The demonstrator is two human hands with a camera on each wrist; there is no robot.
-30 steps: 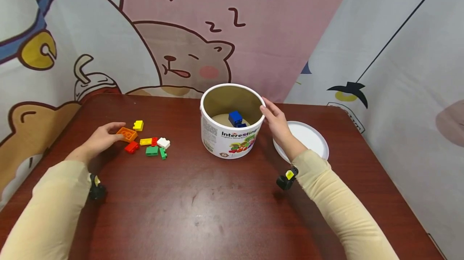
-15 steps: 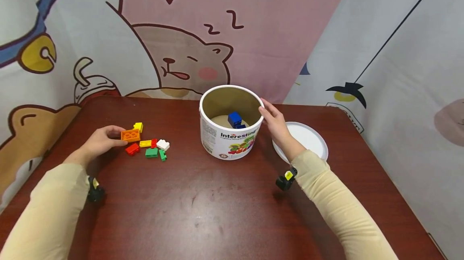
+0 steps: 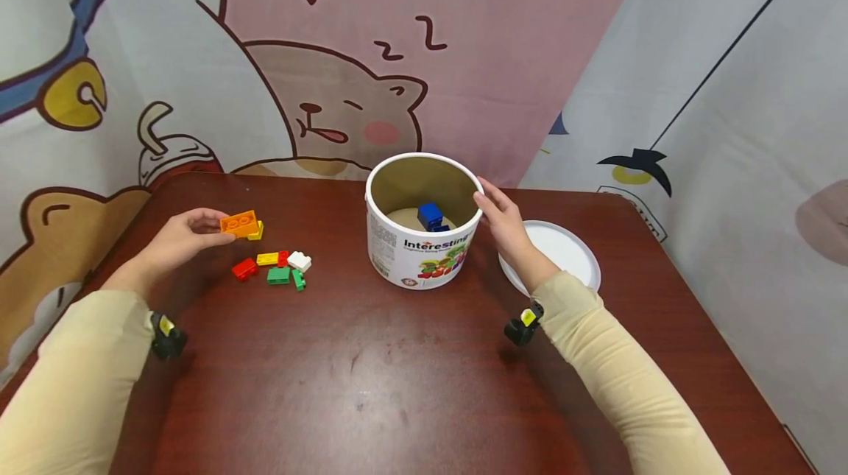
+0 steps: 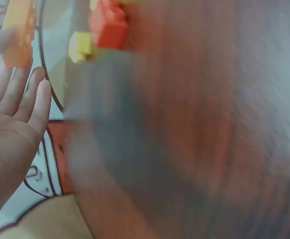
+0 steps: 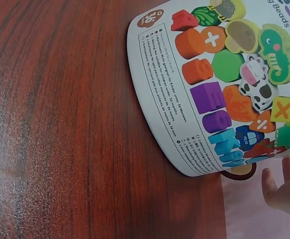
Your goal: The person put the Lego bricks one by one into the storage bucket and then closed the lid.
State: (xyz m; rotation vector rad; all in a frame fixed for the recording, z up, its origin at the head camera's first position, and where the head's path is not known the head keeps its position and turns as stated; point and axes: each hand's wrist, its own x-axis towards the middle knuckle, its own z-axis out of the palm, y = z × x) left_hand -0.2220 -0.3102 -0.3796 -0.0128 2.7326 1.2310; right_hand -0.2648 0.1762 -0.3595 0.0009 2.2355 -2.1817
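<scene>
My left hand point(image 3: 188, 234) pinches an orange building brick point(image 3: 240, 224) between thumb and fingers, its hollow underside facing the head camera. In the left wrist view, the thumb presses the orange brick point(image 4: 18, 35) against the fingers. Just behind it, a yellow brick point(image 3: 257, 231) is partly hidden. Close by on the table lie a red brick point(image 3: 244, 269), a yellow brick point(image 3: 268, 258), a white brick point(image 3: 299, 261) and green bricks point(image 3: 278, 276). My right hand point(image 3: 509, 224) touches the right side of a white printed bucket point(image 3: 424, 261) near its rim, fingers fairly straight. Blue bricks point(image 3: 430, 216) lie inside the bucket.
A round white lid point(image 3: 563, 254) lies flat on the brown table point(image 3: 371, 386), right of the bucket and partly behind my right forearm. A patterned cloth point(image 3: 503, 33) hangs along the table's far edge.
My left hand has lifted the orange brick from among the others and tilted it, moving it slightly up and back. My right hand stays at the bucket's rim.
</scene>
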